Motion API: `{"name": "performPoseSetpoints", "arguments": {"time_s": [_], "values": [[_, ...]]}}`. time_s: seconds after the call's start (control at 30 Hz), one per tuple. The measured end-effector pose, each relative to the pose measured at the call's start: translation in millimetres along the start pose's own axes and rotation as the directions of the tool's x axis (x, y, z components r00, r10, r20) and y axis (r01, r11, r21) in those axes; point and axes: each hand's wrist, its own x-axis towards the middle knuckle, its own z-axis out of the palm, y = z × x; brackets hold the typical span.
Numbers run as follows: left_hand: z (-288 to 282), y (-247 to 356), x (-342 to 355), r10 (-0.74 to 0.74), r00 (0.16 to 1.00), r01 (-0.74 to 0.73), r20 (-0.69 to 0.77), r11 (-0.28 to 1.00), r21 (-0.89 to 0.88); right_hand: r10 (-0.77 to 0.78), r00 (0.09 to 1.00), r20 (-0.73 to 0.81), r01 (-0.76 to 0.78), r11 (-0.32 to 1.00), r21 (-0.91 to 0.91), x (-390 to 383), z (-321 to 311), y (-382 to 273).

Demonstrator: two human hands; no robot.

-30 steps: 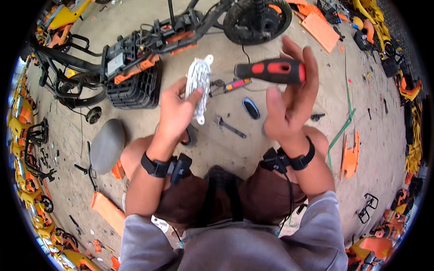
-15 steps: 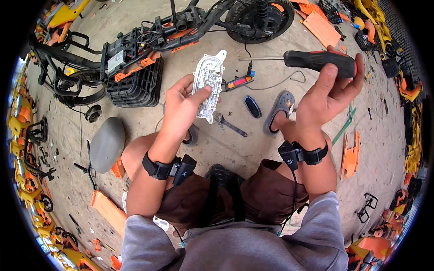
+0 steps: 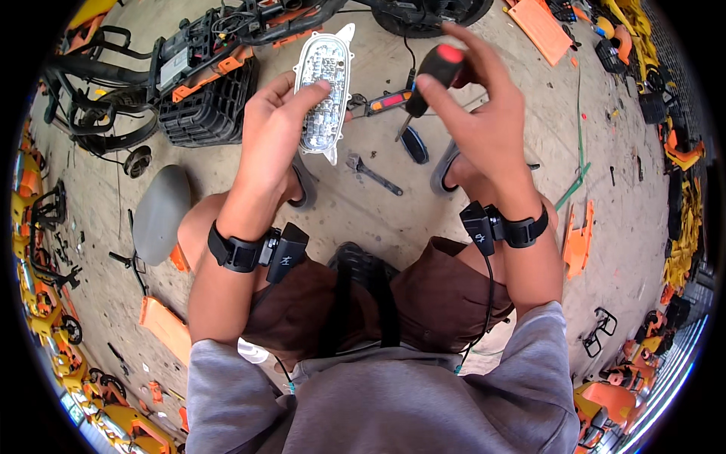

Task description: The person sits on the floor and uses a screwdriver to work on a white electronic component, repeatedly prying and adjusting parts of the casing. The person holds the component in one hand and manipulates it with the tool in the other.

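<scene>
Now, left hand: my left hand is wrapped round the lamp unit, thumb on the near edge, fingers curled behind it, holding it up in front of me with its lens side toward my face.
Right hand: my right hand is closed on the screwdriver, fingers pinched round the black grip with the red cap up, the shaft slanting down to the left, its tip just beside the lamp's right edge and not touching it.
Lamp unit: a long, silvery reflector under clear plastic, with a pointed tab at each end; it sits upright in my hold, well above the floor.
How it should handle: light, I judge, and stiff, but the clear lens looks brittle and smooth, so I would grip it by the rims and the tabs, not press on the face.
Screwdriver: rigid; the rubbery handle should give a sure grip.
Below my hands: a small spanner lies on the concrete floor, with my sandals near it.
Further out: a black crate stands to the left, beside a stripped scooter frame; an orange panel lies to the right.
</scene>
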Motion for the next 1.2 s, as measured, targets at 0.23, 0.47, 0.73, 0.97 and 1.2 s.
{"name": "performPoseSetpoints", "arguments": {"time_s": [0.23, 0.47, 0.73, 0.97, 1.2], "values": [[-4.1, -4.6, 6.7, 0.04, 0.999, -0.04, 0.007, 0.999, 0.009, 0.253, 0.883, 0.396, -0.151, 0.951, -0.271, -25.4, 11.8, 24.8], [-4.8, 4.9, 0.5, 0.108, 0.99, -0.118, 0.096, 0.987, 0.109, 0.375, 0.75, 0.545, -0.095, 0.876, -0.472, -83.0, 67.2, 111.5], [-11.3, 11.1, -5.8, 0.129, 0.987, -0.138, 0.093, 0.985, 0.1, 0.697, 0.701, 0.15, -0.53, 0.649, -0.546, -194.7, 97.7, 178.1], [-13.0, 4.0, -3.6, 0.166, 0.976, -0.184, 0.138, 0.974, 0.129, 0.908, 0.394, 0.145, -0.62, 0.378, -0.687, -209.0, 101.9, 166.3], [-21.2, 0.3, 0.2, 0.063, 0.99, -0.078, 0.128, 0.99, 0.114, 0.897, 0.434, 0.081, -0.765, 0.415, -0.492, -206.3, 114.7, 169.4]]}}
